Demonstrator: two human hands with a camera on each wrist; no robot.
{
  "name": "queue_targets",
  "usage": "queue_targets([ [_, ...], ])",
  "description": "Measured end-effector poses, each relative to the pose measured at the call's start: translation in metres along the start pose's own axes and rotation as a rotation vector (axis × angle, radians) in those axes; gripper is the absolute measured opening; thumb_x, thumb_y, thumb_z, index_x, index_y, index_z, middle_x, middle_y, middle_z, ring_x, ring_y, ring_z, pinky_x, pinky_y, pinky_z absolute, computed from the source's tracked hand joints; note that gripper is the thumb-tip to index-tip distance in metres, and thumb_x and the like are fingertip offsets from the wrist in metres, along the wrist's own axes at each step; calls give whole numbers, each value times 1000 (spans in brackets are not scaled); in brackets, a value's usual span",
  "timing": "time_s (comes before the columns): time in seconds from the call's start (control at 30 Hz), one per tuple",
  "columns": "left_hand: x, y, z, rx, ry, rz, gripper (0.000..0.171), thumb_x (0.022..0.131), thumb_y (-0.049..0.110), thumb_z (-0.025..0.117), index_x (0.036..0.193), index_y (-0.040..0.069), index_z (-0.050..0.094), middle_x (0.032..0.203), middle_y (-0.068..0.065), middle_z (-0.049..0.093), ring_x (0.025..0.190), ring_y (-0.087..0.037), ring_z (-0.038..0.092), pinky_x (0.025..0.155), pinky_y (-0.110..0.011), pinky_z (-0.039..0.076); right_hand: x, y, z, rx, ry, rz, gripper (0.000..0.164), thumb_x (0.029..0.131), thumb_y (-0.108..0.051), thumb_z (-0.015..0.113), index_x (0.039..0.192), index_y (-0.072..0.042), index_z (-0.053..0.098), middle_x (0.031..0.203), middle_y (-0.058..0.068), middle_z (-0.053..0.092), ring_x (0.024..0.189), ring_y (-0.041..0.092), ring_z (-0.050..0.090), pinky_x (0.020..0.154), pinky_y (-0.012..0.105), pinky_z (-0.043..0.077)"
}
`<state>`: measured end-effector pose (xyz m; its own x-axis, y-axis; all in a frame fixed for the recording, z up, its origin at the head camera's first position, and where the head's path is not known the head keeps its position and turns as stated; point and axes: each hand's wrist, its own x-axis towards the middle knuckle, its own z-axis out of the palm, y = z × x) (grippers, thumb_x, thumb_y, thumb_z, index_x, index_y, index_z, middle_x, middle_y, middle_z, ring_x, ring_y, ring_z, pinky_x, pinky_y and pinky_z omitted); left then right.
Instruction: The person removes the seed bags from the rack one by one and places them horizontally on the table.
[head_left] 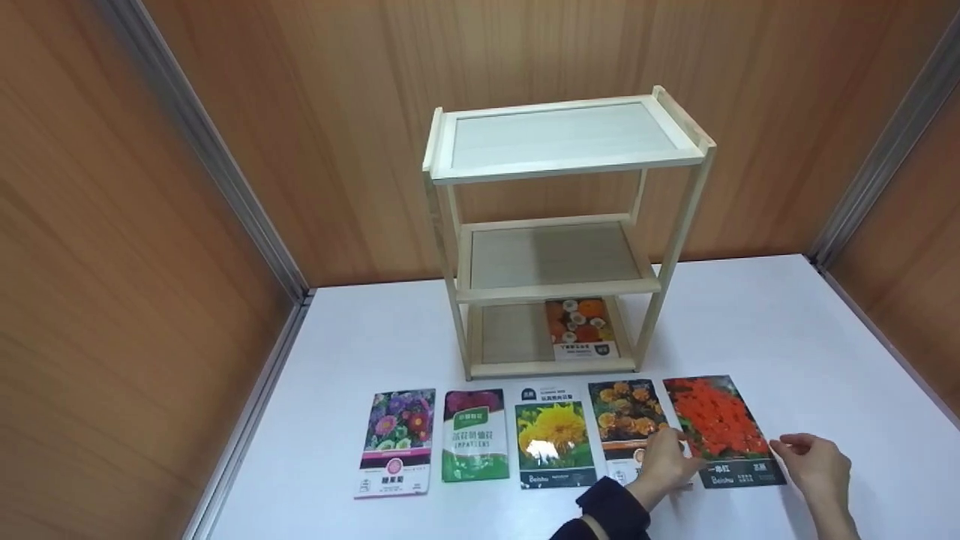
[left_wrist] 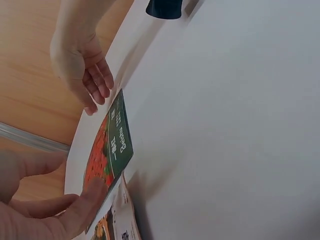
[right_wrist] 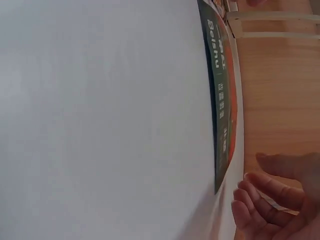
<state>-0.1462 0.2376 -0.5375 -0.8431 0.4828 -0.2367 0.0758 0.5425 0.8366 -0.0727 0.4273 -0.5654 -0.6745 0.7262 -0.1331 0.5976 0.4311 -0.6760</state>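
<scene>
A seed packet with red flowers (head_left: 716, 416) lies on the white table, at the right end of a row. My left hand (head_left: 666, 461) is at its lower left edge, over part of the orange marigold packet (head_left: 628, 411). In the left wrist view, a fingertip of that hand overlaps the red packet's edge; whether it touches cannot be told. My right hand (head_left: 817, 465) is beside the red packet's right edge, fingers loosely bent and nothing held. The right wrist view shows a small gap between the right hand (right_wrist: 280, 200) and the packet.
Further left lie a yellow flower packet (head_left: 555, 435), a green impatiens packet (head_left: 475, 439) and a purple-pink flower packet (head_left: 397, 431). Behind stands a three-tier wooden shelf (head_left: 559, 292), with an orange-and-white flower packet (head_left: 581, 326) on its bottom tier. Wood-grain panels enclose the table.
</scene>
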Motion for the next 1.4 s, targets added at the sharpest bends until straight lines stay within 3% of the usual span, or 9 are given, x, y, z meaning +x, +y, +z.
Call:
queue_targets([
  [0.1,1,-5,-10,45,-14,36,30,74,14,71,99,1,60,86,-3,58,80,-11,54,69,-23,45,-4,-11,4,-26,12,-84,34,81,-12,61,100,16,56,79,23,60,67,29,58,51,33,46],
  [0.23,4,-13,-24,172,-7,117,34,77,20,69,103,0,60,99,-5,60,92,-15,56,75,-24,46,-13,-31,8,-49,-50,-211,37,82,-12,59,102,19,53,88,31,58,76,39,59,59,40,51],
  [0.33,7,-18,-36,241,15,120,42,78,24,68,111,1,57,111,-7,56,99,-18,54,78,-25,46,-20,-48,9,-70,-108,-280,42,83,-12,60,106,22,48,95,36,54,85,46,56,65,45,50],
  [0.57,23,-31,-76,363,94,172,30,77,22,68,94,-3,61,114,-15,51,99,-22,51,80,-26,45,-25,-82,25,-126,-176,-362,53,83,-19,62,116,17,43,111,36,47,98,48,48,76,51,44],
  [0.77,39,-38,-112,305,90,154,57,80,18,66,124,-9,41,122,-22,43,109,-30,46,88,-33,42,-26,-111,47,-132,-219,-424,55,81,-20,63,117,16,43,112,35,47,98,47,48,77,51,43],
  [1.03,62,-43,-142,206,98,117,42,82,15,63,111,-12,50,107,-24,54,92,-32,55,74,-34,47,-11,-145,87,-39,-315,-455,54,81,-12,62,120,18,39,114,36,46,98,43,50,79,48,44],
  [1.13,91,-63,-137,190,139,143,42,81,19,64,107,-11,53,100,-24,56,87,-33,56,71,-34,48,-1,-156,102,4,-309,-457,55,81,-10,61,122,17,37,117,36,43,102,42,48,83,48,42],
  [1.33,210,-166,-90,192,327,263,63,76,41,66,119,-3,50,110,-19,53,98,-32,50,73,-33,46,20,-177,124,47,-269,-421,55,83,-11,59,124,17,34,120,35,41,109,44,42,88,50,38],
  [1.4,225,-175,-84,110,344,255,62,75,37,67,121,-1,50,113,-18,52,100,-30,50,74,-35,47,25,-184,129,44,-241,-413,54,83,-11,59,122,18,36,118,35,42,108,44,42,88,50,37],
])
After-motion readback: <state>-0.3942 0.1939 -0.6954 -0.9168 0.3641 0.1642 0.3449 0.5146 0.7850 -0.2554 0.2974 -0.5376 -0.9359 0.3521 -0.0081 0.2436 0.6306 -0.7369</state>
